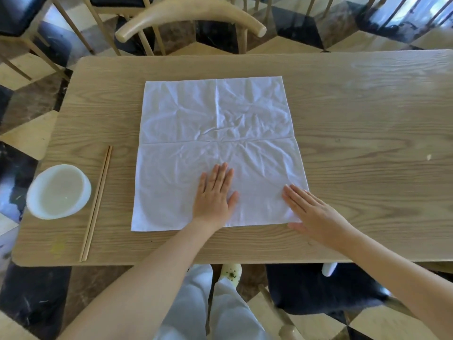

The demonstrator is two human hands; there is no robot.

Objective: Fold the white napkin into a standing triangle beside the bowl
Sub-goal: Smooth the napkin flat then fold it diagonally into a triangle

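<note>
Napkin [215,133] unfolded on table [367,119] — left hand [213,195], right hand [316,217] flat on it, released | chopsticks [96,204] between napkin and bowl [58,192]

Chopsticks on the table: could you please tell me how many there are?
2. The chopsticks lie side by side on the table, between the bowl and the white napkin. None appears hidden.

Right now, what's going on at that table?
A person has the white napkin spread flat on the wooden table, creased but not yet folded. The left hand presses flat on its near middle; the right hand lies flat over its near right corner. The bowl and chopsticks sit to the left, apart from the napkin.
</note>
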